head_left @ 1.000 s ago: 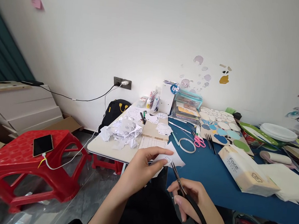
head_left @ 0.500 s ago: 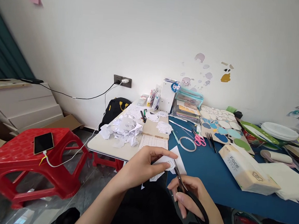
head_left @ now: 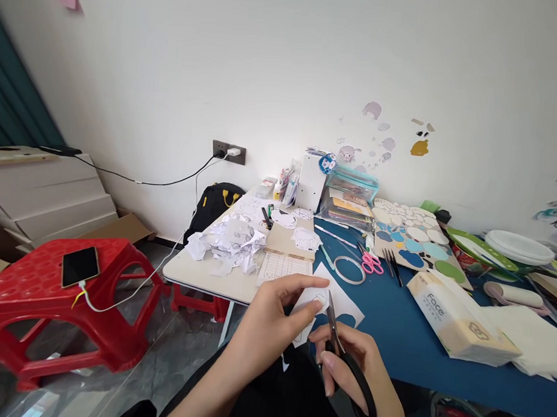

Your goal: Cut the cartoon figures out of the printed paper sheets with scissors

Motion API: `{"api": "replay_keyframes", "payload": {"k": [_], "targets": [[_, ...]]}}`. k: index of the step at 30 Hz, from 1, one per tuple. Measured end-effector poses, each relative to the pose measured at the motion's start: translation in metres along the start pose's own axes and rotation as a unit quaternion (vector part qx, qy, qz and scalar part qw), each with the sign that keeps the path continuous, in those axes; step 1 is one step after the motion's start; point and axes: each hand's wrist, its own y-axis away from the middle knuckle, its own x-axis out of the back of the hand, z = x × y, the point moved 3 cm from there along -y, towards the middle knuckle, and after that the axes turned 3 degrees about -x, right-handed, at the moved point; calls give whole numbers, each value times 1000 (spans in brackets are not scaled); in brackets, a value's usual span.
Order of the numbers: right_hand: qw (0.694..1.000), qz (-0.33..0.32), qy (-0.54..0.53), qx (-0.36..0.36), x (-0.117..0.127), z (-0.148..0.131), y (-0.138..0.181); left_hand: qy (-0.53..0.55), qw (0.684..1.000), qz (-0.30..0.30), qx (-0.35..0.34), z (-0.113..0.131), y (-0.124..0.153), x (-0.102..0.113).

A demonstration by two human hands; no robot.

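Between the thumb and fingers of my left hand (head_left: 277, 314) is a white sheet of paper (head_left: 343, 301) with small outline drawings on it. A curved notch is cut into the sheet's lower edge. My right hand (head_left: 350, 362) grips black-handled scissors (head_left: 359, 389), their blades pointing up and away from me and touching the paper near my left fingertips. A small paper strip dangles under the sheet, above my dark clothing. Whether the blades are fully closed on the paper I cannot tell.
Paper scraps (head_left: 232, 240) are heaped on the pale table. On the blue surface lie a tape roll (head_left: 349, 270), pink scissors (head_left: 371, 263), tweezers (head_left: 392, 267) and a tissue pack (head_left: 460, 319). A red stool (head_left: 119, 324) bearing a phone (head_left: 80, 266) stands left.
The sheet has turned in my left hand, so more of it shows on the right with its cut notch. The scissors and my right hand have shifted slightly left.
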Motion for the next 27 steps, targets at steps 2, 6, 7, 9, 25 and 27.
{"api": "replay_keyframes", "payload": {"k": [2, 6, 7, 9, 25, 27], "targets": [[1000, 15, 1, 2, -1, -1, 1, 2, 1000, 18, -10, 1, 2, -1], [999, 48, 13, 9, -4, 0, 1, 16, 999, 36, -26, 2, 5, -3], [998, 53, 16, 11, -4, 0, 1, 17, 999, 38, -28, 2, 6, -3], [998, 51, 24, 17, -7, -1, 0, 18, 998, 45, -33, 2, 7, -3], [989, 103, 106, 24, -9, -3, 1, -3, 997, 51, -57, 6, 11, -1], [988, 102, 110, 27, -7, -3, 1, -14, 997, 43, -55, 6, 10, 1]]}}
